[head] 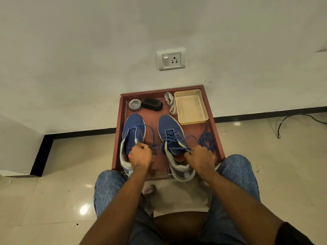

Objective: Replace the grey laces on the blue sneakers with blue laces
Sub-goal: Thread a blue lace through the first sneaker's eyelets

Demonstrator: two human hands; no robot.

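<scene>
Two blue sneakers stand side by side on a reddish-brown tray table, toes pointing away from me. The right sneaker has a blue lace crossed through its eyelets. My left hand grips one end of that lace near the left sneaker, over its heel opening. My right hand grips the other end at the right sneaker's collar. The lace runs taut between my fists. A loose blue lace lies bunched on the tray to the right. The grey laces lie coiled at the tray's back.
A beige plastic tray sits at the table's back right. A round polish tin and a black brush lie at the back left. A wall socket is above. My knees flank the table; a cable lies on the floor right.
</scene>
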